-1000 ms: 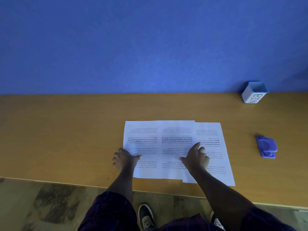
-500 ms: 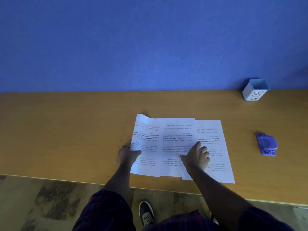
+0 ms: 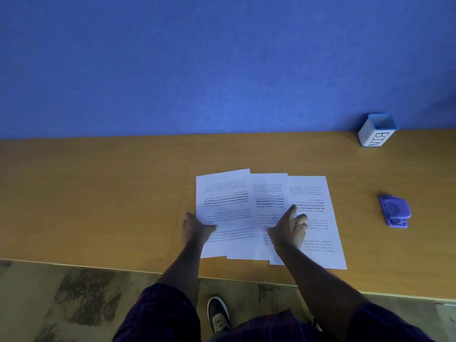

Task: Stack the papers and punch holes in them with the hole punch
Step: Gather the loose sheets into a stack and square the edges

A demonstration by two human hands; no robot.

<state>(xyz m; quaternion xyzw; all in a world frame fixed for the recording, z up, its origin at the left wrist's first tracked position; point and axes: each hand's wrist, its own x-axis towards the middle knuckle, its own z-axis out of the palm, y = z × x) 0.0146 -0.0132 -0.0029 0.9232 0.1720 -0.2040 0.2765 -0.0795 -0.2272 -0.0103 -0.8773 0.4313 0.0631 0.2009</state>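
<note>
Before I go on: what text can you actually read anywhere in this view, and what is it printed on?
"BIN": on the side of the white container at the far right of the desk, letters turned sideways.
Printed paragraphs on the three papers: upside down to the camera and too small to read.
Hole punch: no readable marking.

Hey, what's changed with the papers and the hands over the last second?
The left hand took hold of the leftmost sheet by its left edge and slid it rightward, further over the middle sheet, leaving it slightly tilted. The right hand stayed pressing on the sheets. The right sheet, hole punch and bin did not move.
</note>
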